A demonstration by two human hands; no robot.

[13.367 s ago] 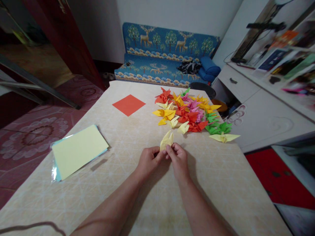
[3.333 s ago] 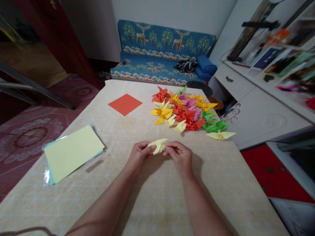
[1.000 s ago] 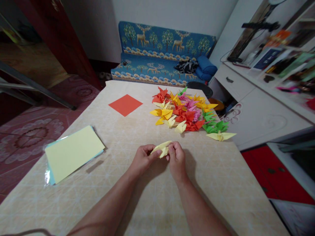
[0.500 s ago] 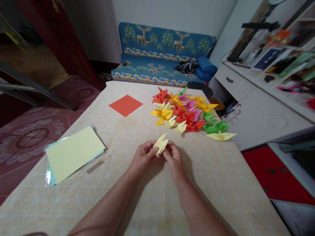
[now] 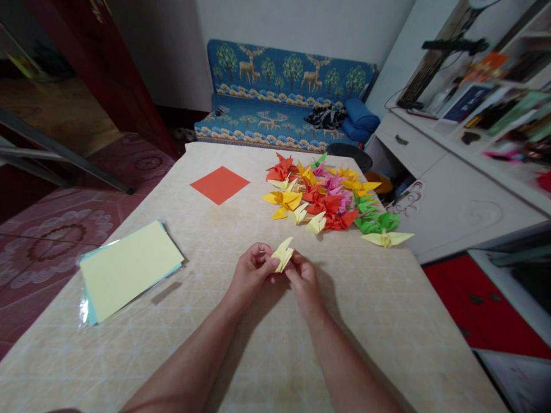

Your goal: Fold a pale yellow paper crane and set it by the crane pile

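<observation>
A small pale yellow paper crane (image 5: 283, 256), partly folded, is held between both hands above the middle of the table. My left hand (image 5: 253, 273) pinches its left side, thumb on top. My right hand (image 5: 303, 280) has its thumb and fingers closed on the crane's right lower side. The fingertips beneath the paper are partly hidden. Beyond the hands, to the right, lies a cluster of folded cranes in red (image 5: 325, 205), orange (image 5: 284, 199), pink, green (image 5: 376, 223) and pale yellow (image 5: 316, 222).
A flat red paper square (image 5: 220, 184) lies at the far left of the table (image 5: 267, 355). Nearer, a stack of pale yellow sheets (image 5: 131, 272) rests on a clear wrapper. A blue patterned sofa (image 5: 275, 115) stands behind the table, and a white cabinet (image 5: 465, 206) on the right.
The crane has tilted and shifted slightly in my hands. My left fingers have loosened and spread a little behind it. The things on the table have not moved.
</observation>
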